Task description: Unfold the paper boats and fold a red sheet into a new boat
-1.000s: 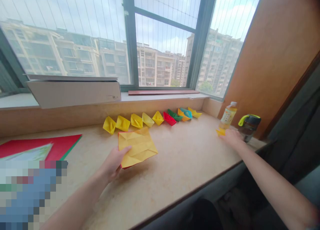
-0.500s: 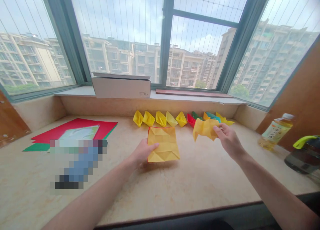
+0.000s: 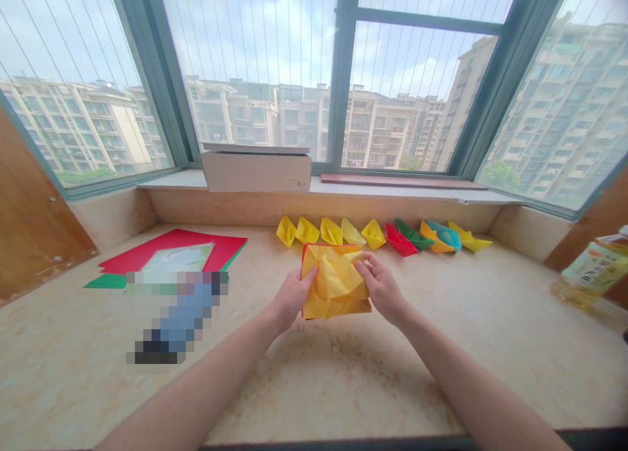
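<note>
My left hand (image 3: 290, 299) pinches the left side of a stack of creased paper (image 3: 360, 308), with yellow on top and a red edge showing beneath. Thumb and fingers of my right hand (image 3: 385, 288) close on a crumpled yellow paper piece (image 3: 338, 277), which lies over the stack and hides most of it. Both hands hover above the countertop near its middle. Just behind them runs a row of folded paper boats: several yellow ones (image 3: 331, 232), a red boat (image 3: 401, 240), a green boat (image 3: 415, 234) and an orange-and-blue boat (image 3: 438, 237).
Red sheets (image 3: 171, 245) and green paper (image 3: 105, 281) lie at the left under a clear packet (image 3: 179, 258). A blurred-out blue item (image 3: 184, 317) is in front of them. A white box (image 3: 256, 171) stands on the sill. A drink bottle (image 3: 596, 268) stands at the right.
My right hand has come left, bringing the yellow paper piece from the right side onto the stack in my left hand. The view has turned slightly left.
</note>
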### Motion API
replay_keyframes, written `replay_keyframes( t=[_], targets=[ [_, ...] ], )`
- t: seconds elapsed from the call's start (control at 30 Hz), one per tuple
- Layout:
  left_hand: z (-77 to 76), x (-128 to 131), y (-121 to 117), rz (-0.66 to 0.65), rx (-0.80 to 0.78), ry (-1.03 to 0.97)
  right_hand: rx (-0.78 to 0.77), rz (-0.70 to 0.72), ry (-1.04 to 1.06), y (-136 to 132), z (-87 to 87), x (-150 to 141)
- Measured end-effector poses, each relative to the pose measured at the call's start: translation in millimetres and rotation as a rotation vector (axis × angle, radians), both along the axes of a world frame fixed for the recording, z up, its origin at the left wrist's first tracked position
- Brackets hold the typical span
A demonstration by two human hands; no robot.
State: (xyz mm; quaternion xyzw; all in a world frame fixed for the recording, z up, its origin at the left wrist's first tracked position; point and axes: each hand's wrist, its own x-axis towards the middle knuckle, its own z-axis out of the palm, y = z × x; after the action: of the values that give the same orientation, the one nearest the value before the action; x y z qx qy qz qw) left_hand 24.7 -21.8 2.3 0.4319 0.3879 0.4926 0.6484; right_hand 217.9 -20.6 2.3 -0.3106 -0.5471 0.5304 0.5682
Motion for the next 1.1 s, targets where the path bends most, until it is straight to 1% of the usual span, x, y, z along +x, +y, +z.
replay_keyframes(
  t=[0.1,0.2,0.27,0.4,0.5,0.57,0.7,0.77,0.8,0.93,1.0,1.1],
  targets=[
    [2.1,1,-2,0.001,-0.029,-0.024,-0.028,-0.048,0.011,-1,-2.6,4],
    [4.6,1,-2,0.032,-0.030,-0.025,-0.055,-0.066,-0.004,0,-4.3,6],
    [5.8,0,-2,0.038,-0.011,-0.027,-0.048,-0.092,0.013,1,-4.6,7],
    [7.7,-2,-2,0.003,0.022,-0.030,-0.009,-0.129,0.063,1,-2.2,10],
    [9.2,-4,-4,-0.051,0.048,-0.033,0.001,-0.116,0.058,0,0.3,12],
    [9.6,-6,-5,-0.094,0.078,-0.035,-0.004,-0.100,0.011,-2,1.5,13],
    [9.2,-9,-5,-0.123,0.116,-0.005,-0.016,-0.011,-0.073,-3,3.1,14],
    [9.7,-10,-3,-0.102,0.115,0.000,-0.019,0.008,-0.042,-3,4.3,15],
    [10.3,-10,-3,-0.083,0.115,-0.005,-0.015,-0.005,-0.016,-2,5.1,17],
    [13.3,-11,0,0.027,0.138,-0.030,0.019,-0.123,0.030,0,7.9,22],
    [13.7,-10,1,0.073,0.152,-0.024,0.027,-0.158,0.028,1,7.9,23],
    [12.3,-10,1,0.085,0.169,-0.010,0.020,-0.171,0.048,1,7.5,25]
  ],
)
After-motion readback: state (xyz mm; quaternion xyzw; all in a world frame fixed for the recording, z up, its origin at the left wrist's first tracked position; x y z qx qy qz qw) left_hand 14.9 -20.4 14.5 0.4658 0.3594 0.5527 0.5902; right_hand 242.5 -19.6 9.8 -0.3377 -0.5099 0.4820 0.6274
